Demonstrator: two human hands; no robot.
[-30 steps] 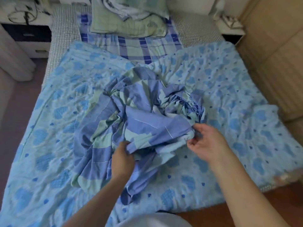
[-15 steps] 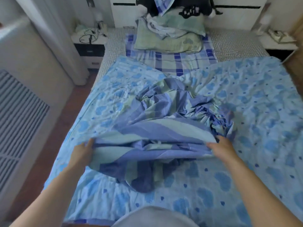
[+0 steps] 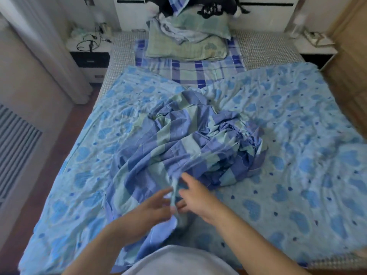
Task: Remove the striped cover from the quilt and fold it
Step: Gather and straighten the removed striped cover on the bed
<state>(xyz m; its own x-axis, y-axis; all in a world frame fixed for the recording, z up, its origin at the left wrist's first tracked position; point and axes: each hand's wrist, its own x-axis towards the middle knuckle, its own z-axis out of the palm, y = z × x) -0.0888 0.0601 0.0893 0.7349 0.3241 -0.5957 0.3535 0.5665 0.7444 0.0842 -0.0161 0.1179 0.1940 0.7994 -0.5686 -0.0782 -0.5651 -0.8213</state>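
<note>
The striped cover [image 3: 178,147], blue and pale green, lies crumpled in a heap on the middle of the light blue heart-print quilt [image 3: 297,155], which is spread flat over the bed. My two hands meet at the cover's near edge. My left hand [image 3: 153,211] pinches a bunched fold of the cover, which stands up as a narrow ridge between the hands. My right hand [image 3: 198,197] is just right of that ridge, fingers spread and fairly straight, thumb touching the fabric. Both hands are slightly blurred.
A checked sheet [image 3: 198,72] and a green pillow [image 3: 188,46] with loose clothes lie at the head of the bed. Nightstands stand at the far left [image 3: 89,52] and far right [image 3: 315,46]. A curtain [image 3: 49,46] and radiator [image 3: 15,147] line the left wall.
My hands held a stretched edge of the cover far apart; they have come together at the near middle, bringing the edge's ends with them. The cover now lies bunched lower.
</note>
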